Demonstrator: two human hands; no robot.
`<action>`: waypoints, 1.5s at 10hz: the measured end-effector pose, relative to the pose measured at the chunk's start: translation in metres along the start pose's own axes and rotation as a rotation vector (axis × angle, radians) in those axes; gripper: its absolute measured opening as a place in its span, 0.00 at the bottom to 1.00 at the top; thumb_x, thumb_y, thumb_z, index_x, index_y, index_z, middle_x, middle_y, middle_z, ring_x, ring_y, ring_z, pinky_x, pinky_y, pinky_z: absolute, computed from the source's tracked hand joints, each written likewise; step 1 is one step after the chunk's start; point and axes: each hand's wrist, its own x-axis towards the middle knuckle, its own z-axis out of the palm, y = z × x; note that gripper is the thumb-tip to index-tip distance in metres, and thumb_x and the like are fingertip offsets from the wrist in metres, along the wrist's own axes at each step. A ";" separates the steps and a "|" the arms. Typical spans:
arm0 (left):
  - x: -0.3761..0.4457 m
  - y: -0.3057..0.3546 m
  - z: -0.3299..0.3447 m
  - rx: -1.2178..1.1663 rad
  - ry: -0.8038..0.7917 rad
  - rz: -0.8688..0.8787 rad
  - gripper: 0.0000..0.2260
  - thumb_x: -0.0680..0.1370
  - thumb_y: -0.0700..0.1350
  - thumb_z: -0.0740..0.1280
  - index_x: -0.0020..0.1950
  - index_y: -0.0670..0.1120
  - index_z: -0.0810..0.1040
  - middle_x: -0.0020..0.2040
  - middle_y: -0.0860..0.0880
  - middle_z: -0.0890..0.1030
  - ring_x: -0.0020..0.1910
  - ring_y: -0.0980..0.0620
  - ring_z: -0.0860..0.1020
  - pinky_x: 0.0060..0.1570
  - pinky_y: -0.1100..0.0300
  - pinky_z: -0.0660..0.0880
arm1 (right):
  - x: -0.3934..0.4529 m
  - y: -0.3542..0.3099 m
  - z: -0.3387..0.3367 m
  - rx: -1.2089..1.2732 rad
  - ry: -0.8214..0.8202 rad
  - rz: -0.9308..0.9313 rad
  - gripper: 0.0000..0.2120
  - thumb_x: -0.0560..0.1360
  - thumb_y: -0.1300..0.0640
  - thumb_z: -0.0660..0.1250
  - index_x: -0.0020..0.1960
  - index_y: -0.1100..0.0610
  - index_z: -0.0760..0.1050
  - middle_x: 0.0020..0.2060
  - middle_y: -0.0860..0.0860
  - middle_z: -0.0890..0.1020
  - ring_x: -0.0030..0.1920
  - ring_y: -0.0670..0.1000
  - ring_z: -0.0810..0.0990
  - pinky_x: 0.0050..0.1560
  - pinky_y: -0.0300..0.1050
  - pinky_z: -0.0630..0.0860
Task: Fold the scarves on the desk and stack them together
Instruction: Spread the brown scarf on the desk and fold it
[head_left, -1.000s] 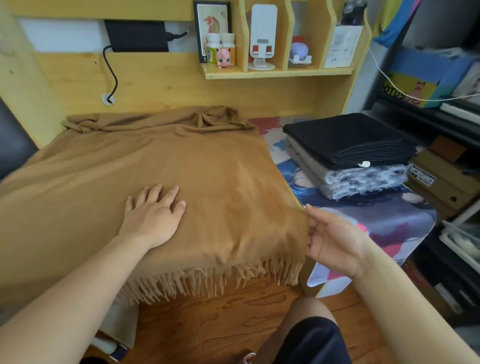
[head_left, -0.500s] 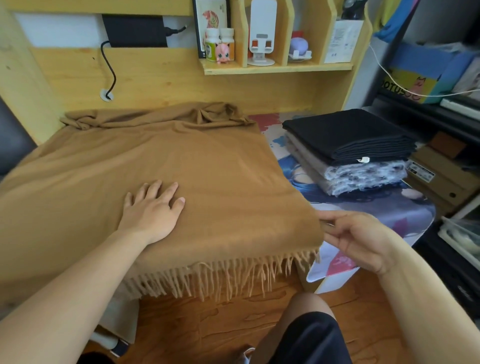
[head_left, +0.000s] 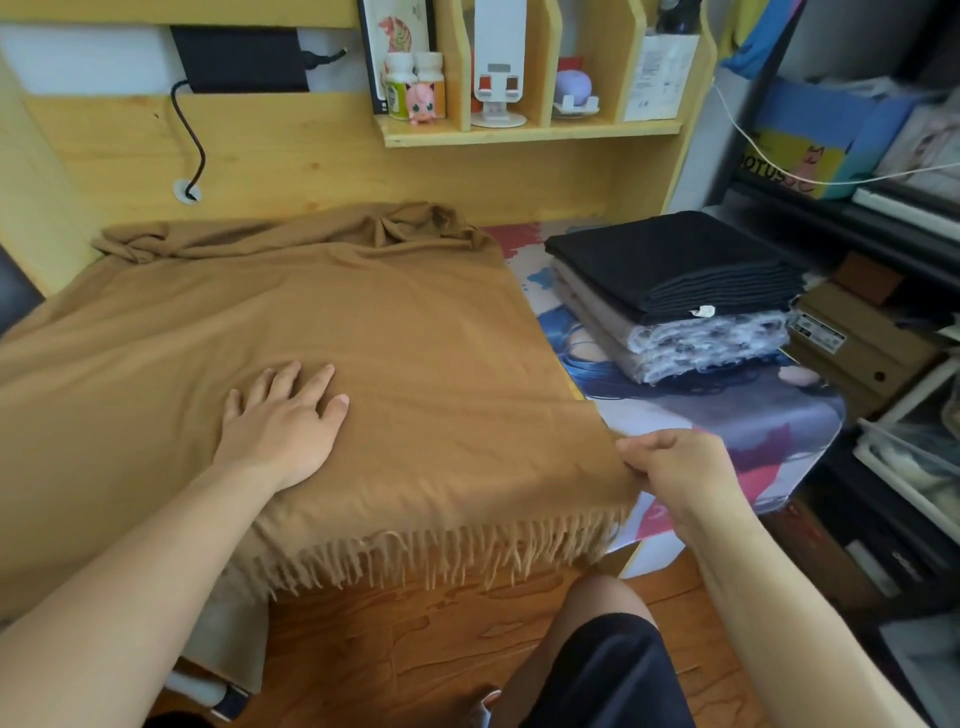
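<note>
Covering most of the desk is a big camel-brown scarf (head_left: 363, 332), spread fairly flat, with its fringed end (head_left: 441, 556) hanging over the front edge and a bunched-up, wrinkled part at the back against the wooden panel. Left hand (head_left: 283, 421) lies palm down on the cloth near the front, fingers straight and a bit spread, just pressing on the fabric, not grabbing anything. Right hand (head_left: 675, 467) is at the scarf's front right corner, fingers curled in, pinching the edge of the cloth between thumb and fingertips.

Off to the right on the desk, apart from the brown one, sits a neat stack of folded scarves (head_left: 675, 301): a black one on top with a small white tag, then a beige one and a fuzzy grey-white one under it. They rest on a printed desk mat (head_left: 727, 421) with blue, red and white artwork.

Behind everything there's a light wood shelf (head_left: 530, 130) holding a couple of small bottles, a pink figurine (head_left: 422, 103), a white phone stand (head_left: 497, 67) and a purple round thing. A black cable (head_left: 193, 140) runs down into a hole in the back panel. Wood floor and the person's knee in dark shorts (head_left: 597, 670) show below the desk.
</note>
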 end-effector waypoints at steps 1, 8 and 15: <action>0.001 0.002 0.000 0.000 -0.011 -0.020 0.28 0.82 0.67 0.42 0.82 0.64 0.49 0.84 0.53 0.49 0.82 0.48 0.47 0.79 0.42 0.45 | -0.007 0.002 0.000 -0.038 0.043 0.006 0.08 0.75 0.62 0.75 0.37 0.59 0.82 0.38 0.56 0.85 0.48 0.60 0.83 0.52 0.55 0.81; 0.003 0.005 0.002 0.008 -0.003 -0.012 0.28 0.82 0.66 0.43 0.83 0.61 0.49 0.84 0.51 0.49 0.82 0.46 0.47 0.79 0.41 0.46 | 0.007 -0.083 0.044 -0.654 -0.321 -0.148 0.10 0.75 0.53 0.73 0.42 0.59 0.77 0.37 0.52 0.76 0.36 0.51 0.72 0.35 0.43 0.68; 0.000 0.005 0.001 -0.001 0.031 -0.006 0.28 0.82 0.66 0.43 0.82 0.62 0.51 0.84 0.51 0.51 0.82 0.47 0.48 0.79 0.42 0.47 | -0.004 -0.064 0.063 -0.625 -0.424 -0.367 0.15 0.76 0.53 0.71 0.44 0.64 0.72 0.37 0.51 0.72 0.37 0.50 0.69 0.37 0.46 0.66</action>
